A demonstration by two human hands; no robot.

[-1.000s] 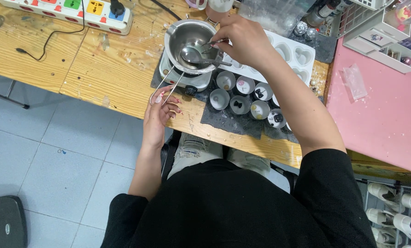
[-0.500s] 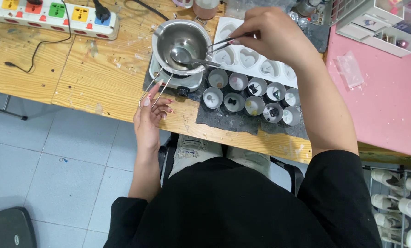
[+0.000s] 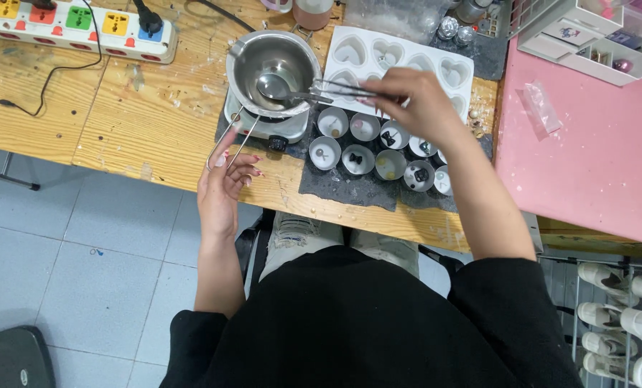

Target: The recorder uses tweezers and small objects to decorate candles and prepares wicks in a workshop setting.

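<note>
My left hand holds the wire handle of a steel melting pot that sits on a small white hot plate. A metal spoon rests in the pot. My right hand grips thin metal tweezers, their tips pointing left to the pot's rim. Below that hand stand several small round white cups with tiny charms inside, on a dark mat. A white heart-cavity mould lies behind my right hand.
A white power strip with coloured switches and a black plug lies at the wooden table's far left. A pink surface with a small clear bag and white drawer boxes is at the right. Grey tiled floor shows on the left.
My right hand has come down and toward me with the tweezers, from over the heart mould to just above the cups. The left hand stays on the pot handle.
</note>
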